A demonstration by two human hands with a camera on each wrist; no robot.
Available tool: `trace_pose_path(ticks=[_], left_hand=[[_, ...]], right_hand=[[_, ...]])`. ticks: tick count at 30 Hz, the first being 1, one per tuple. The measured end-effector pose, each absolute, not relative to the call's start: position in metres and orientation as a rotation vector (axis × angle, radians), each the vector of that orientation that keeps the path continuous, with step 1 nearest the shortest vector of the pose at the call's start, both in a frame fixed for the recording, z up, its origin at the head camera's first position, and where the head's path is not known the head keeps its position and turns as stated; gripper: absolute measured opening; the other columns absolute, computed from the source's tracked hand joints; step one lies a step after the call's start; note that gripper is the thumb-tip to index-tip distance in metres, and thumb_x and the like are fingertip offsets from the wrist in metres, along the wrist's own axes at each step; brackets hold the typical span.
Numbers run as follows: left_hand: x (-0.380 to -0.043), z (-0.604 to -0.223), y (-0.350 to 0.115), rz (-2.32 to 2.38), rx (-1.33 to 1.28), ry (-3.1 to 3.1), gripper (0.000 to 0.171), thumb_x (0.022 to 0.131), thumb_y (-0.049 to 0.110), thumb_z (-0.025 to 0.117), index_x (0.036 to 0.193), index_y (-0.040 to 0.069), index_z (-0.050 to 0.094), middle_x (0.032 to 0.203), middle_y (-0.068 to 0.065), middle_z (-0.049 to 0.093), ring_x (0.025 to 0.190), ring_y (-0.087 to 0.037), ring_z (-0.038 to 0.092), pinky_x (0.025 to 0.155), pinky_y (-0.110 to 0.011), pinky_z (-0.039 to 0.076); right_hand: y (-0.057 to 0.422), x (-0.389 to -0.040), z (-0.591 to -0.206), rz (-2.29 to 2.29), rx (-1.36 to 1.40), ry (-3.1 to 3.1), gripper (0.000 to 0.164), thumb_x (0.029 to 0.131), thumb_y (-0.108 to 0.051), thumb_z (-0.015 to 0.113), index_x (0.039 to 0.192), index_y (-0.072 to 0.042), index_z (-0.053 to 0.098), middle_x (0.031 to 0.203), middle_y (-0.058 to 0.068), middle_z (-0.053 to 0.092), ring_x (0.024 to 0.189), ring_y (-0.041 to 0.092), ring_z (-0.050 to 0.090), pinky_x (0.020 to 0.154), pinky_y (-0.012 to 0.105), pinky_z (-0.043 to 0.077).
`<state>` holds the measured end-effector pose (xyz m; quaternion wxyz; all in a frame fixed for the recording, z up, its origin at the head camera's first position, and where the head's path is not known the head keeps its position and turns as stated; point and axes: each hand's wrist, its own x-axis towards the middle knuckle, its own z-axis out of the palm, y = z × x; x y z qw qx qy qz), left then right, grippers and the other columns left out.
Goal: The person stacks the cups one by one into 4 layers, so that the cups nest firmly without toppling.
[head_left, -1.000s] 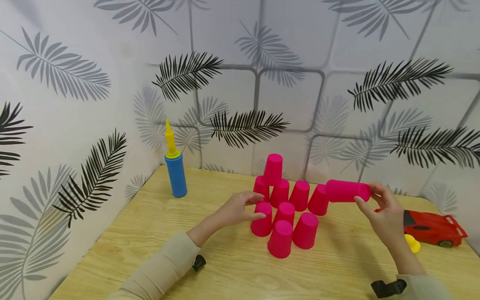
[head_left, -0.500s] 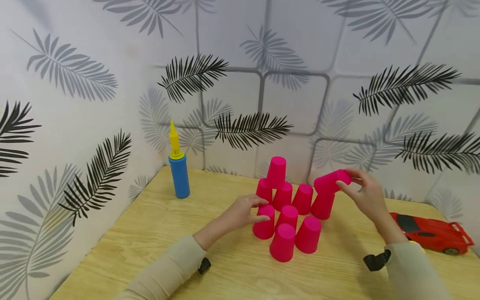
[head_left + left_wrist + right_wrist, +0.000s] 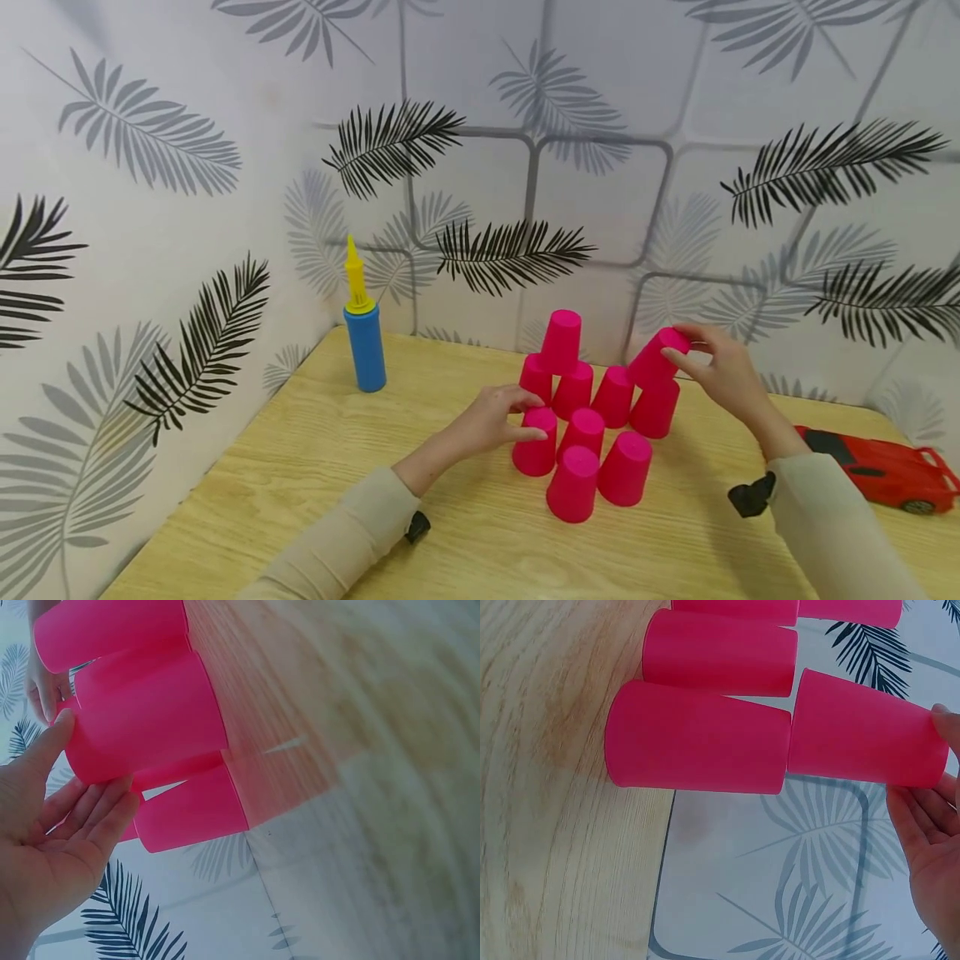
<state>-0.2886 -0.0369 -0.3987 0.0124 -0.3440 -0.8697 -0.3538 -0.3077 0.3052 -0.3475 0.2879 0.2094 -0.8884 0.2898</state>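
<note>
Upside-down pink plastic cups stand grouped on the wooden table. My right hand (image 3: 722,371) pinches one pink cup (image 3: 649,360) near its narrow base, thumb in front and fingers behind. That cup leans slightly, its rim right at the top of the rightmost back-row cup (image 3: 656,410); the right wrist view shows the two end to end (image 3: 866,731). My left hand (image 3: 491,421) curls thumb and fingers about the upper part of the front group's left cup (image 3: 150,720), which stands on the table. One cup (image 3: 562,342) sits atop the back row's left pair.
More front cups, a nearest one (image 3: 573,487) and a right one (image 3: 626,471), stand close together. A blue and yellow hand pump (image 3: 366,346) is upright at the back left. A red toy car (image 3: 885,473) lies right, partly behind my sleeve. A patterned wall (image 3: 480,192) borders the table.
My right hand has brought its cup leftward and turned it from lying sideways to nearly upright over the rightmost back cup. The left hand keeps its place at the front left cup.
</note>
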Motion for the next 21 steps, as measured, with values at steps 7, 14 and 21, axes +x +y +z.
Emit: trace_pose_path(ticks=[7, 14, 21], left_hand=[[-0.288, -0.399, -0.037, -1.104, -1.065, -2.710, 0.044, 0.082, 0.024, 0.079, 0.118, 0.002, 0.065, 0.114, -0.012, 0.068, 0.103, -0.024, 0.065, 0.095, -0.042, 0.057], [-0.289, -0.399, -0.036, -1.094, -1.061, -2.714, 0.043, 0.082, 0.023, 0.079, 0.117, 0.002, 0.066, 0.114, -0.012, 0.069, 0.104, -0.024, 0.066, 0.095, -0.040, 0.057], [-0.288, -0.399, -0.038, -1.078, -1.073, -2.697, 0.042, 0.082, 0.023, 0.079, 0.116, 0.002, 0.066, 0.113, -0.011, 0.070, 0.104, -0.023, 0.067, 0.094, -0.037, 0.057]], right_hand=[[0.303, -0.317, -0.351, 0.792, 0.580, -2.350, 0.042, 0.083, -0.002, 0.074, 0.121, 0.010, 0.059, 0.108, 0.025, 0.064, 0.092, -0.004, 0.060, 0.080, -0.011, 0.032], [0.302, -0.320, -0.353, 0.799, 0.572, -2.342, 0.042, 0.083, -0.002, 0.074, 0.121, 0.010, 0.059, 0.108, 0.025, 0.064, 0.089, -0.018, 0.050, 0.080, -0.011, 0.033], [0.299, -0.323, -0.356, 0.808, 0.603, -2.319, 0.043, 0.080, 0.003, 0.075, 0.120, 0.012, 0.059, 0.107, 0.026, 0.064, 0.093, -0.030, 0.040, 0.082, -0.010, 0.035]])
